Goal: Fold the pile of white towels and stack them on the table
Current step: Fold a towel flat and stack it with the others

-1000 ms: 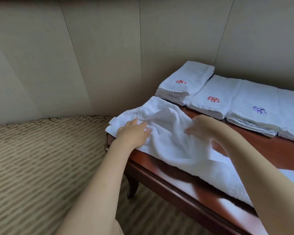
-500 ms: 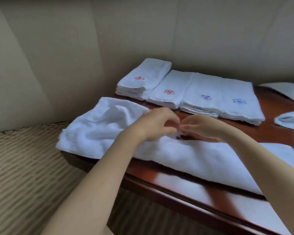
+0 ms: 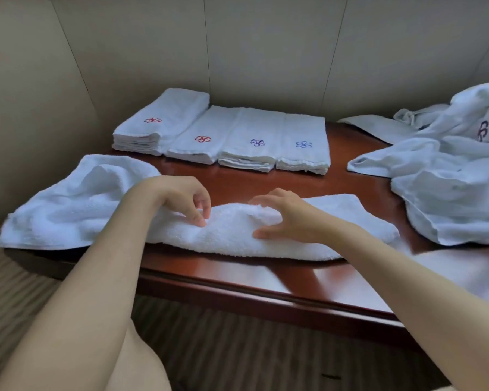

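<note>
We see a long white towel (image 3: pixel 232 232) lying across the near part of a glossy reddish-brown wooden table (image 3: pixel 266 289), its left end bunched and hanging over the table's left edge. The left hand (image 3: pixel 185 197) hovers over the towel's middle with fingers curled downward, fingertips (image 3: pixel 202 222) touching the terry; whether it actually pinches the cloth we cannot tell. The right hand (image 3: pixel 283 218) rests on the towel just to the right, fingers spread and relaxed, thumb against the cloth, grasping nothing.

At the far side, by the beige panelled wall (image 3: pixel 266 52), four stacks of folded towels sit touching in a row: two with red flower embroidery (image 3: pixel 202 139), two with blue (image 3: pixel 304 144). The leftmost stack (image 3: pixel 158 125) is the tallest. At the right, well apart from the hands, lies a rumpled pile of unfolded white towels (image 3: pixel 449 182). Striped carpet (image 3: pixel 237 348) shows below the table.
</note>
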